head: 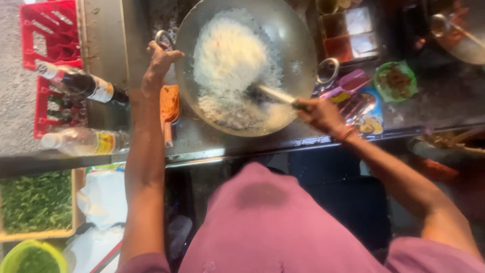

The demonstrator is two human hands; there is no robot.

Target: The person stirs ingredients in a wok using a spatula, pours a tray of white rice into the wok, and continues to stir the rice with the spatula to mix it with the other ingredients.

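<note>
the round steel wok (298, 45), white rice (230, 55) piled at twelve o'clock, is being gripped by its ring handle in the closed left hand (160, 60); the metal spatula (275, 95) is being clenched by the right hand (321, 114) at four o'clock, so rice is likely being risked over the rim by a hard push.

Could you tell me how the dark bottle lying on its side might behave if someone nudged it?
The dark bottle lies on its side by the red crate, so it would probably roll. It looks like glass, likely breakable and slippery. It appears mostly full, so fairly heavy.

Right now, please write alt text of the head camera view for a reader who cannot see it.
A person's right hand stirs white rice in a large metal wok with a spatula, while the left hand grips the wok's handle.
</note>
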